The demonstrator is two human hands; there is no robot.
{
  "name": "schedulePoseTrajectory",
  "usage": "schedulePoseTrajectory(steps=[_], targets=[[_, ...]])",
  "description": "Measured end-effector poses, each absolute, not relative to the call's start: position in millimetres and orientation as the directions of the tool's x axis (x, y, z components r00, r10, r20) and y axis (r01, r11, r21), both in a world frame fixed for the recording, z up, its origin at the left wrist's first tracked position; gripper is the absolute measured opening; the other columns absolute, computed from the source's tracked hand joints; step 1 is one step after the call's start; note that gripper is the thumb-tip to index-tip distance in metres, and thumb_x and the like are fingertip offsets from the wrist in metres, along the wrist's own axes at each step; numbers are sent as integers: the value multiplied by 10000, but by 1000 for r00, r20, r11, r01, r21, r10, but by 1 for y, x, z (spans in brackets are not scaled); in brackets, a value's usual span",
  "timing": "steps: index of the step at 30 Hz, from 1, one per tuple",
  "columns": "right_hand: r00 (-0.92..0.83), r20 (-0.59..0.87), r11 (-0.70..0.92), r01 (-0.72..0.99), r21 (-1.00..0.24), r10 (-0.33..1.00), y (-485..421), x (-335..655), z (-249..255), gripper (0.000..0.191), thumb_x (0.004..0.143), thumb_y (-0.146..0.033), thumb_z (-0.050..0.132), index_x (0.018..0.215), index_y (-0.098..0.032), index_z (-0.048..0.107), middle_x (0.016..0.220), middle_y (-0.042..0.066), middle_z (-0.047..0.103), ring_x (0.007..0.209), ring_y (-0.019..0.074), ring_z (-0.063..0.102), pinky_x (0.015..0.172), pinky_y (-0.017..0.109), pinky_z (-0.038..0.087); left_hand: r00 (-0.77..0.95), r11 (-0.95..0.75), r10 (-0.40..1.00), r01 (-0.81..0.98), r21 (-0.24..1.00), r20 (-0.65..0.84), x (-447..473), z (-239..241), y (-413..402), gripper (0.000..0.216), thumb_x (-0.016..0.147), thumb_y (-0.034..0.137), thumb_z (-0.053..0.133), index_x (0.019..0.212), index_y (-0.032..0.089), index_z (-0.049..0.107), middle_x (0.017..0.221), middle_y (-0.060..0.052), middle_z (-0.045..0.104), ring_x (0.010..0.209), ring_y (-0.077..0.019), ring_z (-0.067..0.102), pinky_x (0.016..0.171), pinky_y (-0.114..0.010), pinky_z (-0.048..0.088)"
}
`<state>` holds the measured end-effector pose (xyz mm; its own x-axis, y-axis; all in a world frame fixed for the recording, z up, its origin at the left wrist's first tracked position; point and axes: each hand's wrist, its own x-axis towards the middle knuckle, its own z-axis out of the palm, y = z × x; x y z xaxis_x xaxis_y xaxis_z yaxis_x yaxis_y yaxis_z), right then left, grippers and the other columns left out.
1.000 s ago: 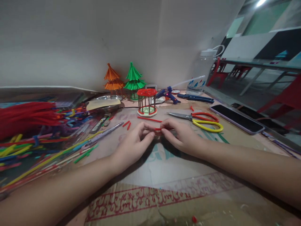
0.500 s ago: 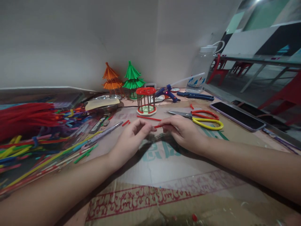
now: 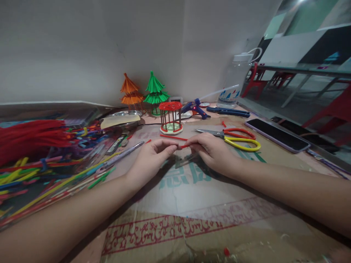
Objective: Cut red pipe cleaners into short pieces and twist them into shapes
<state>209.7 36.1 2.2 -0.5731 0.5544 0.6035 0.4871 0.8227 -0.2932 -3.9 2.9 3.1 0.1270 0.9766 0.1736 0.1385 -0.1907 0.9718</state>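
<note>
My left hand (image 3: 152, 157) and my right hand (image 3: 210, 149) meet over the middle of the cardboard-covered table (image 3: 192, 204). Both are closed in a pinch on a short red straw piece (image 3: 184, 146) held between them, just above the surface. A clear triangular ruler (image 3: 186, 159) lies under my right fingers. Just beyond the hands stands a small red straw cage on a round base (image 3: 171, 117), and a long red straw (image 3: 174, 138) lies in front of it.
Red and yellow scissors (image 3: 236, 138) lie right of my hands, a phone (image 3: 276, 136) further right. A blue glue gun (image 3: 195, 107), orange and green straw trees (image 3: 145, 91) and a clear jug (image 3: 236, 82) stand at the back. Heaps of coloured straws (image 3: 41, 160) fill the left.
Both hands have lifted slightly and moved a little away from me with the red piece. The clear ruler under them has become visible.
</note>
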Motion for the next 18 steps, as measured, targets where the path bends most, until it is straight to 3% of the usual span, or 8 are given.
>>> schedulePoseTrajectory(steps=[10,18], targets=[[-595,600,840,455,-296,534,36,208,3,204,934,-116,506,1007,-181,685,874,56,737,820,188,654,769,314,482,102,-139,987,124,983,126,-4,6,1,142,805,321,709,854,188,703,804,-32,728,672,-147,636,626,-266,478],[-596,600,841,448,-303,534,35,208,4,207,937,-117,497,1004,-184,681,866,56,734,805,186,651,767,316,482,109,-176,981,180,968,158,-4,7,1,269,836,403,681,692,182,624,731,-32,711,648,-151,632,626,-269,498]])
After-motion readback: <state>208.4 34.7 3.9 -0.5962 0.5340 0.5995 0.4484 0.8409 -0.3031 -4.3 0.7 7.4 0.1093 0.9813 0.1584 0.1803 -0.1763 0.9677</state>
